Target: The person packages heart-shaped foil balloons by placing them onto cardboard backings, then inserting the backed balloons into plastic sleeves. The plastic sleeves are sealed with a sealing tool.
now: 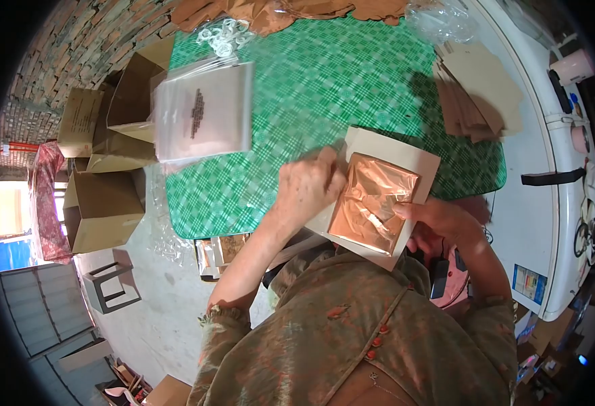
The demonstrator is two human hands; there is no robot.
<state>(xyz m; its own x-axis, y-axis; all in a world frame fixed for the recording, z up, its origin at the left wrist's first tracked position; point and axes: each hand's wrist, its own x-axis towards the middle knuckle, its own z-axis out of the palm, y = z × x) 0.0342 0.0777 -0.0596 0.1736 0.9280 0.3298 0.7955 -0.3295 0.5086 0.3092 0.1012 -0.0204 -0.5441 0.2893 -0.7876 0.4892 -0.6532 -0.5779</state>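
A copper-coloured foil packet (375,203) lies flat against a pale cardboard sheet (395,150), both tilted over the near edge of the table. My right hand (439,218) grips them from the right side, with the thumb pressed on the foil and the other fingers mostly behind the card. At the card's left edge is my left hand (311,183), its fingers curled and pinched together. What it pinches, if anything, is hidden. The foil is wrinkled and shiny.
A green checked tablecloth (311,88) covers the table. On it are a stack of clear plastic bags (203,111), white rings (224,37), brown sheets (291,15) and cardboard sheets (480,88). Open cartons (105,203) and a small stool (111,287) stand left.
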